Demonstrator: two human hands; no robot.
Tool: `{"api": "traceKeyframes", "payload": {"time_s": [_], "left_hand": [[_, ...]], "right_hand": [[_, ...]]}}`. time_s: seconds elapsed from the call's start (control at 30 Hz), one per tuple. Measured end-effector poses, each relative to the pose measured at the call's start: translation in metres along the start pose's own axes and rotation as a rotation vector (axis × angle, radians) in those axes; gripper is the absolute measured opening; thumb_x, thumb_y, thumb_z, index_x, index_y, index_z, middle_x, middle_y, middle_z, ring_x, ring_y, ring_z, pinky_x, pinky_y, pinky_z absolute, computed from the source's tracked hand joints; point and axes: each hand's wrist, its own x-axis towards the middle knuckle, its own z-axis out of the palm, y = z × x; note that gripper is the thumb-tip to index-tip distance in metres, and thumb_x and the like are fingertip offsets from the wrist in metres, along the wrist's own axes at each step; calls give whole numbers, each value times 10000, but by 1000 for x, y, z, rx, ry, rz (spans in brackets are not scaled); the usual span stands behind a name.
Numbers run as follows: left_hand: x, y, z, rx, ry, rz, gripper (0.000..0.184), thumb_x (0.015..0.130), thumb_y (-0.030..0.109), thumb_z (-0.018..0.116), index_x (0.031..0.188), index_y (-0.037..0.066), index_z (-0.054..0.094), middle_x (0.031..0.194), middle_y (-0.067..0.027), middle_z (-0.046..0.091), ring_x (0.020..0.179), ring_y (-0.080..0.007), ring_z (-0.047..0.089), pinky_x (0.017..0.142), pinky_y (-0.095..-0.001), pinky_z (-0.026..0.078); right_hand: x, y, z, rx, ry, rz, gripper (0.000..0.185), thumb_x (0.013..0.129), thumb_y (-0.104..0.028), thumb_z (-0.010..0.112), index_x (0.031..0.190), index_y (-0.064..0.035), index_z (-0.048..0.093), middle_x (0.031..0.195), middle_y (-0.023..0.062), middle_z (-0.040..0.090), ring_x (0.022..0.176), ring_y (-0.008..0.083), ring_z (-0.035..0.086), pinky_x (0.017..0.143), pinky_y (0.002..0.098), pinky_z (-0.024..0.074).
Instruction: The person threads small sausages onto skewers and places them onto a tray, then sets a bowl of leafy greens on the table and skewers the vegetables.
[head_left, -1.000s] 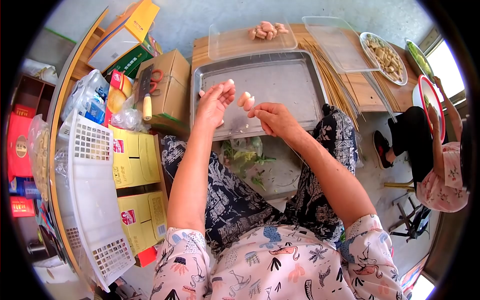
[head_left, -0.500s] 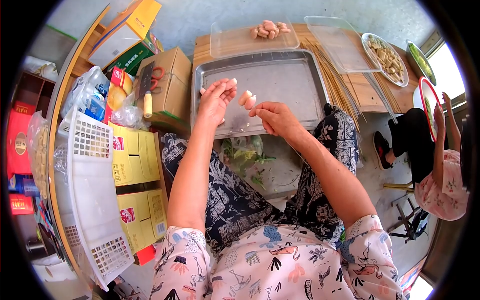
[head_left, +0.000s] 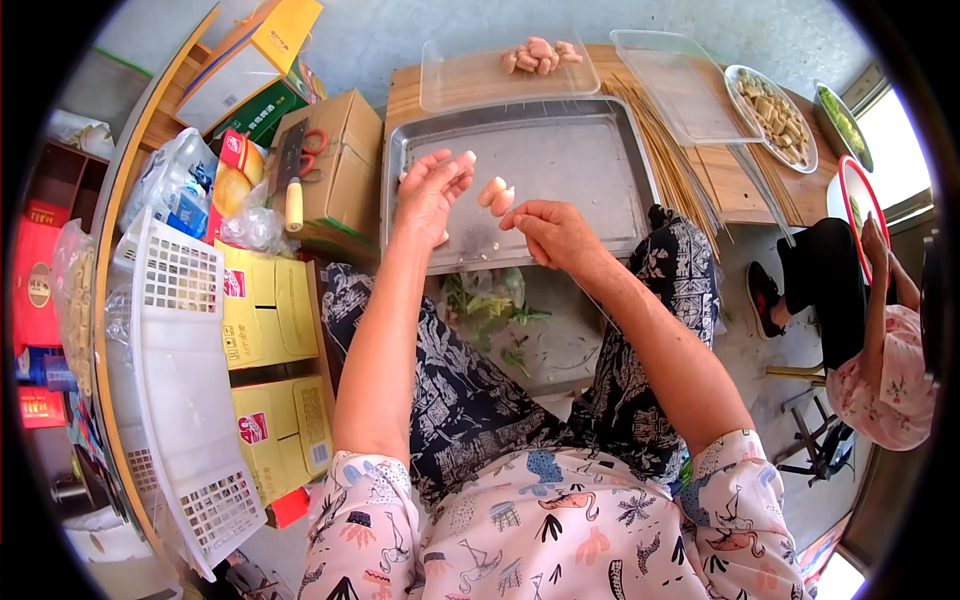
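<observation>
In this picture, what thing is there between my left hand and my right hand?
In the head view, pale food pieces sit close together between your left hand and right hand, with the metal tray behind them.

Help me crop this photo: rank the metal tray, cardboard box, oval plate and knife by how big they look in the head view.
Largest to smallest:
1. Metal tray
2. Cardboard box
3. Oval plate
4. Knife

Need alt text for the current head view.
A person's bare right hand holds a thin, straight skewer tipped with rounded pale-pink pieces above a rectangular grey metal tray; the left hand holds a small pale piece. Beyond stands a clear plastic box of pinkish chunks.
</observation>
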Motion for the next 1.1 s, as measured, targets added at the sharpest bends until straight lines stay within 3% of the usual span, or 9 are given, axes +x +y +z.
{"api": "traceKeyframes", "payload": {"time_s": [0.57, 0.67, 0.8, 1.1], "left_hand": [[-11, 13, 10, 58, -31, -91, 489, 803, 44, 644, 1211, -6, 379, 1071, -155, 599, 946, -218, 588, 871, -340, 472], [-11, 8, 8, 97, -118, -127, 482, 806, 99, 659, 1212, 48, 404, 1097, -96, 587, 989, -202, 561, 887, -365, 463], [-14, 3, 12, 66, -166, -155, 492, 807, 90, 649, 1224, 45, 391, 1111, -116, 585, 1021, -223, 565, 898, -383, 462], [-4, -3, 1, -96, -17, -49, 358, 834, 89, 631, 1121, 56, 418, 1089, -152, 582, 998, -289, 581, 912, -425, 477]], "right_hand": [[3, 6, -1, -6, -7, -20, 202, 892, -172, 491, 880, -45, 647, 465, -5, 445, 382, 74, 387, 384, 238, 281], [2, 3, 0, -18, -6, -9, 212, 910, -176, 475, 919, -46, 642, 483, -24, 428, 402, 57, 367, 397, 223, 270], [4, 5, -1, -11, -10, -4, 231, 931, -199, 467, 971, -43, 633, 496, -40, 414, 423, 41, 350, 414, 204, 269], [4, 9, 2, -16, -33, 17, 216, 939, -195, 473, 996, -44, 618, 550, -42, 462, 473, 41, 388, 428, 202, 296]]}}
